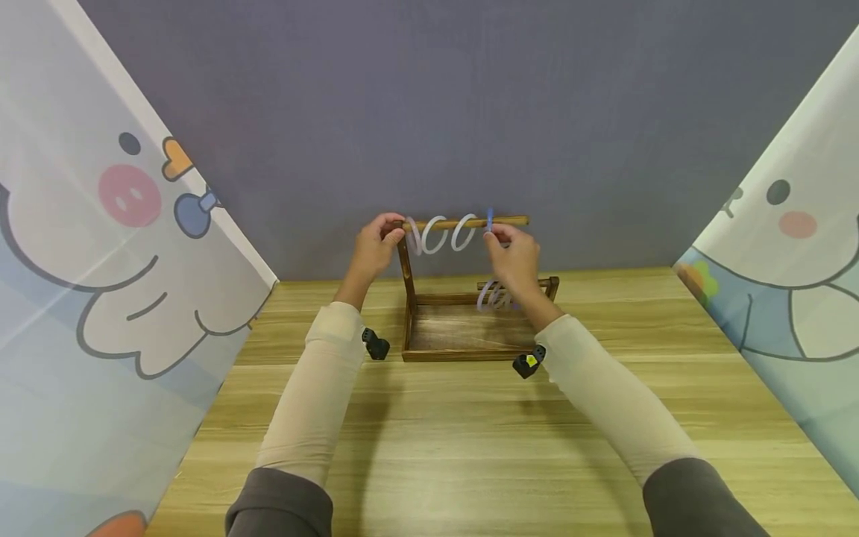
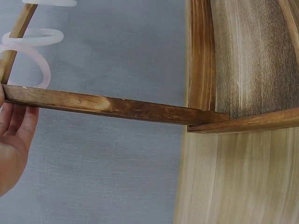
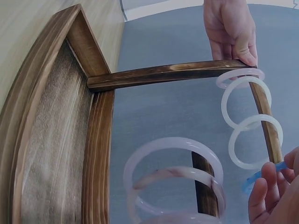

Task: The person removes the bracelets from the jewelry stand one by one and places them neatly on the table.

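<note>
My left hand [image 1: 373, 250] grips the top corner of a dark wooden bangle stand [image 2: 140, 109], thumb on one side and fingers on the other. With thumb and fingertips, my right hand [image 1: 517, 257] pinches a blue bangle [image 1: 490, 218], which is around the upper bar [image 1: 513, 221] near its free right end. Farther left on that bar hang two white bangles [image 3: 224, 105] and a pale pink bangle [image 3: 240, 72], the pink one closest to the left hand. Several pale and mottled bangles [image 3: 173, 142] hang on the shorter lower bar [image 3: 205, 191], partly hidden behind my right hand in the head view.
The stand's tray-like base [image 1: 443, 328] sits on a light wood table [image 1: 429, 447], near its back edge. Behind rises a grey wall [image 1: 429, 112]. Cartoon-printed panels [image 1: 54, 298] stand at both sides. Each wrist carries a small black camera [image 1: 376, 344].
</note>
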Available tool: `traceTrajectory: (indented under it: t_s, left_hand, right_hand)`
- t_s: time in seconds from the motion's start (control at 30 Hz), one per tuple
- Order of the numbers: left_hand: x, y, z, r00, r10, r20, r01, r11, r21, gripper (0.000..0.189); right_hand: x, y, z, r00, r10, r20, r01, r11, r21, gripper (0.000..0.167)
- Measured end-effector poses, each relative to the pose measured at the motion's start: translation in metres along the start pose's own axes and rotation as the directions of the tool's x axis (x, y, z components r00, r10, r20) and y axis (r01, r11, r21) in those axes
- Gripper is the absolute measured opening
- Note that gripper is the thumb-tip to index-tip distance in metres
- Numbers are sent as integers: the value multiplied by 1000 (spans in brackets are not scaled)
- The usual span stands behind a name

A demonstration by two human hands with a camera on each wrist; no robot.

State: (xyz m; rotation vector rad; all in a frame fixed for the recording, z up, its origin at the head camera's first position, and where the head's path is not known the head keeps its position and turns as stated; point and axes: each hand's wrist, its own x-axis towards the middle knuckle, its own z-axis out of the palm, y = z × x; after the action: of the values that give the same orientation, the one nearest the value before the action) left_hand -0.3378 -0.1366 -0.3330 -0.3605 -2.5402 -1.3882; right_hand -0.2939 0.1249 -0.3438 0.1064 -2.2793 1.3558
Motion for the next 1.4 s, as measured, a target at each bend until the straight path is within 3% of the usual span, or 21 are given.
traceTrajectory:
  t_s: [0.33,0.57,0.83,1.4]
  left_hand:
    - [1,-1,-1,1000,-5,8,5,1000,2,33]
    - [1,1,-2,1000,12,4,-12,1000,-22,31]
    - [1,0,-2,1000,-16,18,16,1000,-12,32]
    - [-1,0,-2,999,-25,23,25,1000,-14,32]
  right_hand:
    - [2,10,-16,999,-10,-40,11,1000,26,28]
    - [7,15,-28,995,21,-96,-17,999,39,26]
    - [8,21,-40,991,59,-117,-50,996,71,26]
    - [6,26,-49,988,62,-141,-59,998,24,27]
